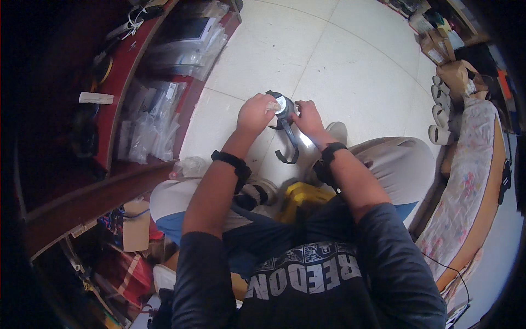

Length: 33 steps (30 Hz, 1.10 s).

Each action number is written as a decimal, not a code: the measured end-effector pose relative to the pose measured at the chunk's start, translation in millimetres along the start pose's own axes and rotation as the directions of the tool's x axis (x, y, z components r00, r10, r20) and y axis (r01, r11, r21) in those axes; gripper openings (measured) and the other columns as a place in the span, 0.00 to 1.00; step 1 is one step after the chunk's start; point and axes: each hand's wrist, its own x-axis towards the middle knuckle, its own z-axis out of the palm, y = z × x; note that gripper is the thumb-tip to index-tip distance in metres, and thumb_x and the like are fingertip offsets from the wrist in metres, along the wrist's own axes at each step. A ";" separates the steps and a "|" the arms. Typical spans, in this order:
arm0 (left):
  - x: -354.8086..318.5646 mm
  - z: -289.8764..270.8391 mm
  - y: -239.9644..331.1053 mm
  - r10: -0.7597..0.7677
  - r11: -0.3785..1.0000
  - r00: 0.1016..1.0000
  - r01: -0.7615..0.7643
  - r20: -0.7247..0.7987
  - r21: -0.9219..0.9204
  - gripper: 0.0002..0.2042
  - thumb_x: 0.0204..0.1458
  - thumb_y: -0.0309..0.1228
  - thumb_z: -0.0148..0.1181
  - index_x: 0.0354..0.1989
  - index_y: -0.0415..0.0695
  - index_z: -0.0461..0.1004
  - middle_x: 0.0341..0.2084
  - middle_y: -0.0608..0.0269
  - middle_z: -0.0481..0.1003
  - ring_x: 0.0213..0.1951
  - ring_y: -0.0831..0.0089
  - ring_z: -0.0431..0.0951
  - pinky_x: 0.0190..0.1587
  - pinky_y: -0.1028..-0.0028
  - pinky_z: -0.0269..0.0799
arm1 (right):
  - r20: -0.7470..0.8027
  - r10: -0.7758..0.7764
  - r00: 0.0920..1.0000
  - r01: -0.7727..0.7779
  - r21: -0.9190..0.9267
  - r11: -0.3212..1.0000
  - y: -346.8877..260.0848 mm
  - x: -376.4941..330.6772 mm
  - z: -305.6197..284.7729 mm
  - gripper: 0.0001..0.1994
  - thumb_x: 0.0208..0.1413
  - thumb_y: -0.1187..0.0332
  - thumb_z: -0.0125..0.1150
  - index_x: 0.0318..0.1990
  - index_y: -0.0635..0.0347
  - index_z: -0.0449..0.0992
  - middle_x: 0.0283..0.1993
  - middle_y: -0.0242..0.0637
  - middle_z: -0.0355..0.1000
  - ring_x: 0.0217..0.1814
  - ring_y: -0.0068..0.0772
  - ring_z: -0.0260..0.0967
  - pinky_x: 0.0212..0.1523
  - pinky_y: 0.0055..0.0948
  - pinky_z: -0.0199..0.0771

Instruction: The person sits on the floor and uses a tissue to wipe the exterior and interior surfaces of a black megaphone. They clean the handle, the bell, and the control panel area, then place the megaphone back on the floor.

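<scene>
Presumably working the label (282, 102).
Right hand (310, 118) grips black device (289, 112); left hand's (254, 114) grip unclear; next likely needs steady support.

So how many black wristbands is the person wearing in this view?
2: the left wristband and the right wristband, one around each wrist; both are partly visible, their undersides hidden.

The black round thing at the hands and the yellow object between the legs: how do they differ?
The round thing is black with a pale label; the yellow object is mainly bright yellow. The left hand and right hand are on the round thing; neither touches the yellow object. Both are ahead of the torso.
</scene>
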 end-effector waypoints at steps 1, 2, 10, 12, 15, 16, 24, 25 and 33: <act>0.1 0.8 -3.0 -0.040 0.990 0.999 0.040 0.002 -0.137 0.11 0.46 0.30 0.60 0.40 0.47 0.76 0.37 0.59 0.75 0.43 0.55 0.75 0.47 0.61 0.73 | -0.027 0.012 1.000 -0.012 0.015 1.000 -0.9 1.6 0.4 0.21 0.52 0.64 0.63 0.50 0.66 0.73 0.46 0.55 0.67 0.47 0.57 0.70 0.48 0.43 0.72; 0.2 1.2 -6.3 -0.040 0.990 0.999 0.040 0.000 -0.137 0.11 0.46 0.30 0.60 0.40 0.47 0.76 0.37 0.59 0.75 0.43 0.55 0.75 0.47 0.61 0.73 | -0.055 0.025 0.998 -0.024 0.029 0.999 -1.7 3.8 0.5 0.19 0.53 0.64 0.61 0.50 0.67 0.73 0.45 0.55 0.69 0.46 0.57 0.70 0.48 0.43 0.72; 18.8 -7.2 -23.4 -0.274 0.709 0.962 0.200 -0.003 -0.676 0.12 0.52 0.23 0.53 0.45 0.40 0.74 0.38 0.62 0.77 0.42 0.73 0.77 0.46 0.72 0.72 | 0.105 0.150 0.983 -0.171 0.817 0.550 -33.8 27.6 -19.1 0.13 0.65 0.67 0.50 0.50 0.65 0.75 0.34 0.35 0.73 0.31 0.23 0.69 0.37 0.23 0.73; 25.4 -20.3 -14.6 -0.282 0.687 0.959 0.209 0.010 -0.696 0.12 0.52 0.24 0.54 0.44 0.41 0.75 0.38 0.61 0.78 0.42 0.72 0.77 0.46 0.73 0.72 | 0.120 0.127 0.985 -0.165 0.875 0.456 -50.0 26.1 -25.8 0.13 0.66 0.67 0.49 0.52 0.64 0.74 0.35 0.29 0.72 0.32 0.18 0.68 0.37 0.21 0.73; 29.7 -32.8 -4.4 -0.302 0.651 0.951 0.253 0.062 -0.716 0.12 0.52 0.24 0.54 0.44 0.41 0.77 0.37 0.60 0.79 0.40 0.72 0.79 0.46 0.73 0.73 | 0.126 0.074 0.989 -0.144 0.931 0.336 -67.7 24.5 -31.0 0.13 0.64 0.72 0.52 0.53 0.69 0.72 0.35 0.35 0.74 0.29 0.20 0.68 0.32 0.18 0.71; 30.7 -34.8 -1.2 -0.311 0.635 0.945 0.288 0.105 -0.716 0.12 0.52 0.23 0.53 0.44 0.41 0.78 0.37 0.60 0.79 0.39 0.71 0.79 0.46 0.73 0.73 | 0.152 0.066 0.986 -0.166 0.930 0.327 -70.4 24.5 -31.8 0.13 0.63 0.72 0.53 0.53 0.69 0.72 0.36 0.36 0.75 0.30 0.19 0.69 0.33 0.18 0.71; 26.1 -49.6 10.2 -0.212 0.617 0.974 0.193 0.074 -0.763 0.16 0.52 0.22 0.52 0.50 0.37 0.73 0.42 0.55 0.78 0.44 0.70 0.78 0.48 0.73 0.73 | 0.196 0.029 0.980 -0.192 0.907 0.374 -72.6 25.1 -33.9 0.12 0.63 0.70 0.54 0.50 0.68 0.73 0.36 0.35 0.76 0.31 0.18 0.69 0.32 0.18 0.71; 25.5 -51.8 10.7 -0.205 0.615 0.976 0.183 0.068 -0.767 0.17 0.52 0.21 0.51 0.52 0.36 0.71 0.46 0.54 0.76 0.46 0.70 0.77 0.50 0.73 0.73 | 0.192 0.046 0.980 -0.196 0.911 0.364 -73.4 24.4 -35.3 0.12 0.63 0.69 0.54 0.49 0.67 0.73 0.35 0.34 0.75 0.30 0.18 0.69 0.32 0.18 0.70; 27.0 -55.8 0.0 -0.269 0.574 0.963 0.155 -0.006 -0.804 0.18 0.53 0.24 0.58 0.53 0.38 0.68 0.46 0.56 0.75 0.45 0.70 0.76 0.48 0.73 0.73 | 0.224 -0.060 0.973 -0.199 0.940 0.277 -81.9 28.3 -53.8 0.13 0.63 0.62 0.56 0.47 0.62 0.74 0.34 0.29 0.71 0.30 0.18 0.66 0.32 0.18 0.68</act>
